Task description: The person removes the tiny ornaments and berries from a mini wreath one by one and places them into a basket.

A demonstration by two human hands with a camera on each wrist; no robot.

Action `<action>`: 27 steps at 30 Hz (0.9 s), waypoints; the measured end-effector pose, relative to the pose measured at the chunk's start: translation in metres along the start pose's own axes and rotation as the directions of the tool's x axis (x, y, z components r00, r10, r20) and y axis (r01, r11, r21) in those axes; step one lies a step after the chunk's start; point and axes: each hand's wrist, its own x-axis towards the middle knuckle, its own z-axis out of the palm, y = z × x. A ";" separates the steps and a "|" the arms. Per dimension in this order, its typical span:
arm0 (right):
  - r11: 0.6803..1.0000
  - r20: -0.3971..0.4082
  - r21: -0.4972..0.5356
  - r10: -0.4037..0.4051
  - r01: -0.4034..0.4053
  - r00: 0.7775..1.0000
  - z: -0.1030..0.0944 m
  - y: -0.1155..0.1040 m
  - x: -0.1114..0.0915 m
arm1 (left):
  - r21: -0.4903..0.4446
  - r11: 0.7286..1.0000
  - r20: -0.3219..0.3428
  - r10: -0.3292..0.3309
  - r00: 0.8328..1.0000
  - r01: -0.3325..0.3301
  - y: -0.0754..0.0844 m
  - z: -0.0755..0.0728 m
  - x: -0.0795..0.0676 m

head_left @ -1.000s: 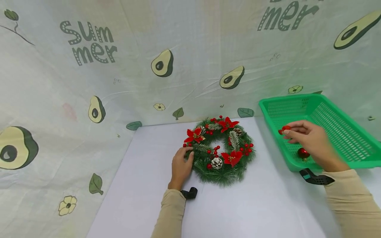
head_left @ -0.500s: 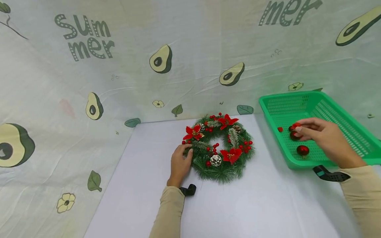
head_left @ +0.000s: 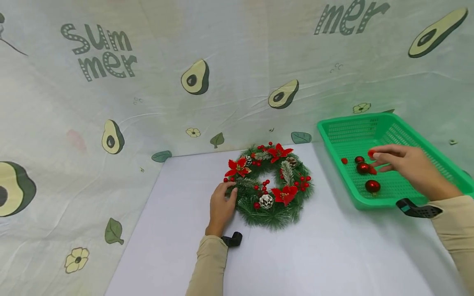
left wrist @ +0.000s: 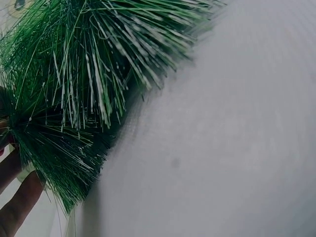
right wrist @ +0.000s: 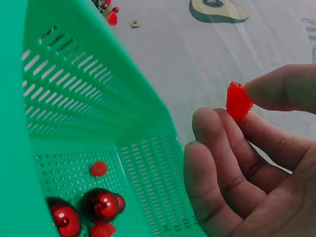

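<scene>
My left hand (head_left: 222, 205) holds the left edge of a green Christmas wreath (head_left: 275, 216), thumb and fingers at its needles; the wreath bears red poinsettias, red berries and pinecones. In the left wrist view, fingers (left wrist: 24, 197) reach into the green needles (left wrist: 98, 64). Above the basket at right, my right hand (head_left: 416, 168) pinches a small red raspberry (right wrist: 238, 102) between thumb and fingers. Below it, in the green basket (right wrist: 148, 118), lie shiny red baubles (head_left: 372, 186) and loose raspberries (head_left: 344, 160).
The green plastic basket (head_left: 344, 181) stands at the right of the white table (head_left: 296, 259), against a cloth backdrop (head_left: 237, 45) printed with avocados. A second cloth-covered side rises at the left. Black camera bands (head_left: 418, 209) sit on both wrists.
My right hand has moved rightward over the basket with a raspberry still pinched, uncovering baubles and raspberries beneath. The left hand stays on the wreath. The head view has shifted slightly.
</scene>
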 end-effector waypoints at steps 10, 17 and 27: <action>0.993 0.019 -0.110 0.038 -0.036 0.999 -0.015 0.012 0.007 | 0.010 1.000 -0.012 0.007 1.000 -0.007 0.000 0.001 -0.002; 0.993 0.015 -0.112 0.029 -0.027 0.999 -0.024 0.019 0.011 | 0.001 1.000 -0.009 0.012 1.000 -0.012 0.000 0.002 -0.001; 0.979 0.031 -0.201 0.028 -0.021 0.999 -0.030 0.020 0.020 | -0.001 1.000 -0.004 -0.007 1.000 0.007 0.001 0.001 -0.002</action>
